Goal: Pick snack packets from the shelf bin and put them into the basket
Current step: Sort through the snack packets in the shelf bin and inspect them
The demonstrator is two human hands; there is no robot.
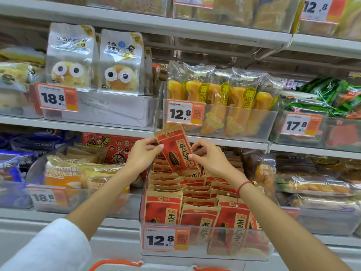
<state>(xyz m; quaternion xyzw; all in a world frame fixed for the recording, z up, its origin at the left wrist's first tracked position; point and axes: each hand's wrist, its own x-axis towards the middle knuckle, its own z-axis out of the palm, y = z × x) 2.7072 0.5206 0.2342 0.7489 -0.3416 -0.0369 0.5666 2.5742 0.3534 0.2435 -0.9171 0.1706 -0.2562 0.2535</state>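
Red-and-kraft snack packet (176,148) raised between both hands, tilted, above the clear shelf bin (205,243). Left hand (143,155) pinching its left edge; right hand (208,158) pinching the right edge. More packets (195,194) stacked below the wrists. Orange basket handle (115,264) nearest, under the forearms.

Shop shelving (136,24): pale grey metal, three tiers in view, evenly and brightly lit. Clear plastic bins (101,112) line each tier, stocked with packaged breads and cakes. Orange-and-white price tags (56,98) clipped to bin fronts, reading 18.8, 12.8 and 17.8. Green-wrapped packs (330,98) at right, blue packs (11,165) at left.
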